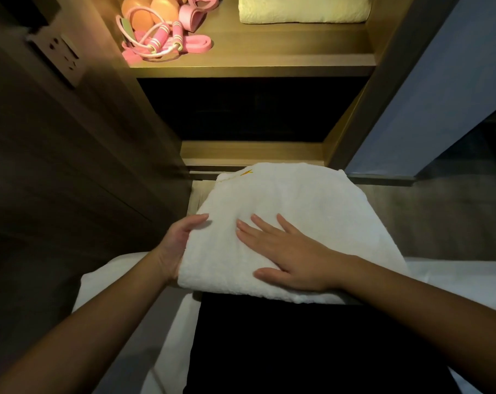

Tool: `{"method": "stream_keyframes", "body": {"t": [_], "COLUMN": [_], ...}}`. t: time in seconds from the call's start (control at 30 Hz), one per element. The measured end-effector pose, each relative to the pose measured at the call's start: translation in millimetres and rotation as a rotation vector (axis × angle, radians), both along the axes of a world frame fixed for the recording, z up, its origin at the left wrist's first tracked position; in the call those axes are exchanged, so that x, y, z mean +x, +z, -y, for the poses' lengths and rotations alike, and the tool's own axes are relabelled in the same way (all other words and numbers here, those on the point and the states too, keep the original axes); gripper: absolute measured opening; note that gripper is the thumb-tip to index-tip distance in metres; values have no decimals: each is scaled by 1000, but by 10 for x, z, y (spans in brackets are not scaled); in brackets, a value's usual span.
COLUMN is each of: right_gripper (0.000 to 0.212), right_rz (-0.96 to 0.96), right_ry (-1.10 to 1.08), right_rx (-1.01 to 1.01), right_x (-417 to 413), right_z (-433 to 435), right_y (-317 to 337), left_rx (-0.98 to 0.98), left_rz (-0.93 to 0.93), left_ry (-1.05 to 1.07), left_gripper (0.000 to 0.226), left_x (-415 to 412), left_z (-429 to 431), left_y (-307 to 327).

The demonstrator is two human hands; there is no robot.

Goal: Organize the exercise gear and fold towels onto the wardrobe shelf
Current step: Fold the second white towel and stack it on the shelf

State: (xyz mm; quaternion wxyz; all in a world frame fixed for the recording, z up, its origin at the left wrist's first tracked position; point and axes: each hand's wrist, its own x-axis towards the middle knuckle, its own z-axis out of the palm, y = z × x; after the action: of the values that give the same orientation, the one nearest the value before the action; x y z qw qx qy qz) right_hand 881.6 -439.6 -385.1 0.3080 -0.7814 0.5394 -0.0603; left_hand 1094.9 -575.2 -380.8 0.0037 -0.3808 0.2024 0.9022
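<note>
A warmly lit wooden wardrobe [252, 66] stands open; left of it a wall socket [60, 56], right a blue panel [440, 95], before it grey floor [440, 217].

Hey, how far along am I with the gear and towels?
Done: pink gear and one cream towel lie on the shelf. In hand: a folded white towel, left hand gripping its edge, right hand flat on top. Left: shelve it.

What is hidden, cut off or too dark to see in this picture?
Head view, cream towel: cut off by the top edge.
Head view, orange items behind the jump rope: same edge, kind unclear.
Head view, left hand: fingers hidden under the white towel.
Head view, compartment below the shelf: too dark.
</note>
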Motion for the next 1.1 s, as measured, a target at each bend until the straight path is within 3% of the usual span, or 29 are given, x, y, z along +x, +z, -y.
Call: {"method": "stream_keyframes", "body": {"t": [0.13,0.27,0.33,0.43,0.5,0.57,0.6,0.67,0.73,0.8,0.87,1.0,1.1], "right_gripper": [67,67,67,69,75,84,88,92,88,81,67,38,33], "right_rz": [91,-69,-93,-113,-139,-152,-182,-273,-338,-372,-346,-76,-142], "right_ry": [-47,41,53,60,55,42,36,4,-72,-181,-292,-485,-439], "right_rx": [-26,24,13,10,35,58,54,24,4,-107,-230,-241,-179], "right_x": [-14,-22,6,25,29,23,5,-59,-104,-92,-119,-259,-252], "right_z": [-25,-75,-73,-84,-123,-210,-282,-472,-683,-825,-857,-902,-906], "right_y": [24,-30,-46,-66,-76,-58,-44,-18,37,168,278,446,479], "left_rx": [-2,3,-51,-245,-540,-1109,-1421,-1853,-2038,-2058,-2094,-2151,-2190], "left_rz": [71,197,281,459,650,834,842,612,333,238,281,225,231], "left_ry": [-13,-84,-107,-169,-264,-373,-367,-313,-480,-800,-940,-642,-741], "left_gripper": [94,102,94,65,53,42,39,33,39,56,68,38,37], "left_x": [71,217,268,251,175,139,146,165,154,16,-150,-306,-292], "left_z": [-4,57,78,14,-118,-276,-353,-483,-633,-818,-939,-833,-831], "left_y": [-78,-98,-82,-54,-39,-63,-32,55,118,115,82,190,249]}}
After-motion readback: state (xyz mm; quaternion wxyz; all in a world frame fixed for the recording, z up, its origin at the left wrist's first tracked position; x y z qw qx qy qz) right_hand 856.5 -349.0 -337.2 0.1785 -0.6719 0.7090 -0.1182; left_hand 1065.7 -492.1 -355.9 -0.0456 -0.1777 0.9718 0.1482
